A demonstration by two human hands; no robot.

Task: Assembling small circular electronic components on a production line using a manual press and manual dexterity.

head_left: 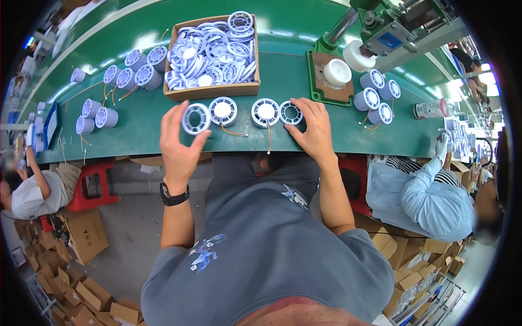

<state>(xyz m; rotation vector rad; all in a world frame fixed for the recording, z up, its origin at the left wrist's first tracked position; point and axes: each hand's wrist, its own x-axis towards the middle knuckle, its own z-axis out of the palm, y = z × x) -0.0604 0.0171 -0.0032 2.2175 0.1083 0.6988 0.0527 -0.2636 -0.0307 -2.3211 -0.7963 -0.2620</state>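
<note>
My left hand, a dark watch on its wrist, grips a pale lilac slotted ring between thumb and fingers; the ring's middle is open. Beside it on the green bench stands a round lilac fan-like unit with a white centre and a thin wire lead. A similar unit stands to its right, its wire hanging toward the bench's front edge. My right hand closes thumb and fingers on another lilac slotted ring, right against that unit's side.
A cardboard box heaped with lilac rings sits behind my hands. Wired lilac units stand in groups at left and right. A green press with white round blocks is at back right, near a jar. Co-workers sit on both sides.
</note>
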